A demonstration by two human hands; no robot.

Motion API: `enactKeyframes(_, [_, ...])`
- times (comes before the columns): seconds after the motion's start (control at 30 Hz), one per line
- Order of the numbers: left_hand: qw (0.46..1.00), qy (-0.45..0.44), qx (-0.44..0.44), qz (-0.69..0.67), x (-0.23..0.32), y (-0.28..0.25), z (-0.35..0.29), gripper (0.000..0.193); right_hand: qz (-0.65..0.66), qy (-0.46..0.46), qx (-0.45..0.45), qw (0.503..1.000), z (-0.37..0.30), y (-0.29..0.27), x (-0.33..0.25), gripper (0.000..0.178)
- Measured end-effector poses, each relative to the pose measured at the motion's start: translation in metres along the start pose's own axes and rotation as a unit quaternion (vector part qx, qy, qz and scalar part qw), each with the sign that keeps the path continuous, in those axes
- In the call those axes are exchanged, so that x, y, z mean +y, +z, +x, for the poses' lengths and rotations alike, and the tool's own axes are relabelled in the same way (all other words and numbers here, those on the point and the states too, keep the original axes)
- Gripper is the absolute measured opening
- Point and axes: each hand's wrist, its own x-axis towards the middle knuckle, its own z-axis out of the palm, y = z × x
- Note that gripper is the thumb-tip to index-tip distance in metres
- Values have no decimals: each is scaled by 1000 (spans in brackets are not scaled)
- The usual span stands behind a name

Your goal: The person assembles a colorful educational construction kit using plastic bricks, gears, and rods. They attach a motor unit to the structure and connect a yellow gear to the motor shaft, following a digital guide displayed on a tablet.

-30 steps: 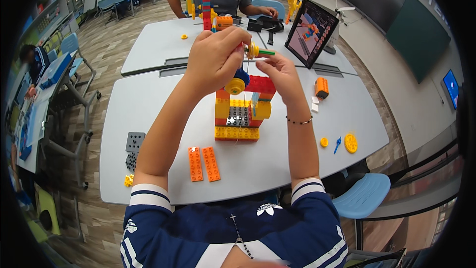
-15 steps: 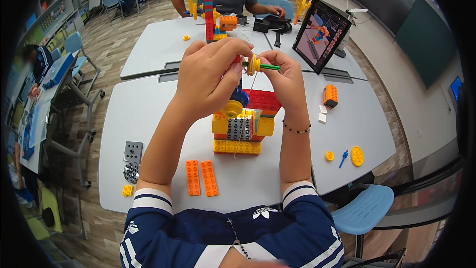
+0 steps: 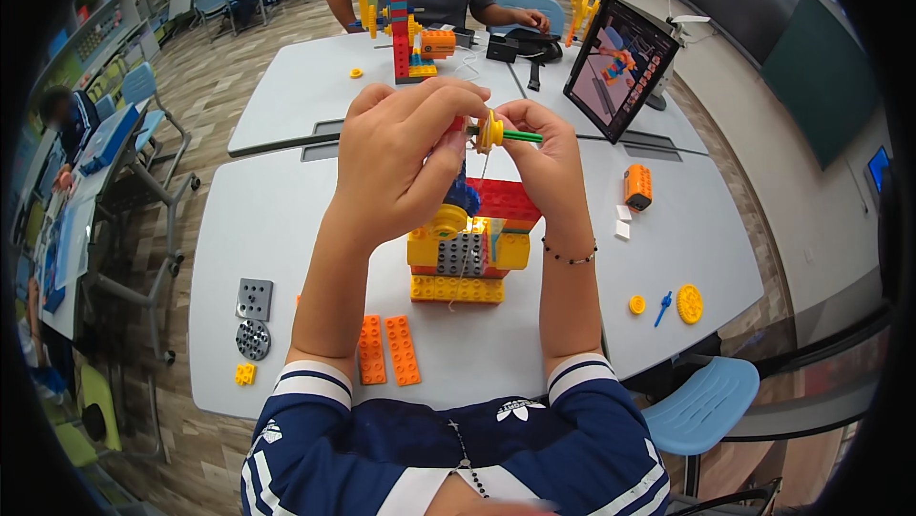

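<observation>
A toy-brick model (image 3: pixel 458 289) stands on the table before me, with a yellow base, a red arm and blue and yellow wheels. My left hand (image 3: pixel 405 149) is closed round the top of the model; its fingers hide much of what they grip. My right hand (image 3: pixel 546 158) pinches the yellow pulley wheel (image 3: pixel 490 133) at the top, thumb and forefinger at its rim. A green axle (image 3: pixel 522 136) sticks out of the pulley to the right, between the right fingers. Down from the pulley hangs a thin string (image 3: pixel 465 263), reaching the base.
Two orange brick plates (image 3: pixel 403 350) lie in front. Grey plates (image 3: pixel 254 299) are at left; an orange battery block (image 3: pixel 637 187) and a yellow gear (image 3: pixel 689 304) at right. Behind stand a tablet (image 3: pixel 622 68) and another brick model (image 3: pixel 401 30), with a person beyond.
Both hands keep their grip at the top of the model. My left forearm has shifted slightly right, and the whole view has moved a little.
</observation>
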Motion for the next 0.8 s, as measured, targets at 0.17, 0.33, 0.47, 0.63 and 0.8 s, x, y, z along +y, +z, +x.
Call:
enactKeyframes(0.17, [1000,1,-2,-4,-2,0,-1,14,-47,0,-54,997,-1,0,0,14])
enactKeyframes(0.33, [1000,5,-2,-5,-2,0,0,17,-97,-15,-73,992,-4,1,-6,16])
enactKeyframes(0.47, [1000,8,-3,3,-1,0,0,19,-127,3,-95,987,-8,0,-14,18])
enactKeyframes(0.63, [1000,15,-2,13,-1,0,0,19,-158,13,-113,981,-11,1,-22,19])
enactKeyframes(0.8, [1000,13,-8,21,-2,-1,-1,19,-201,34,-114,972,-17,2,-35,15])
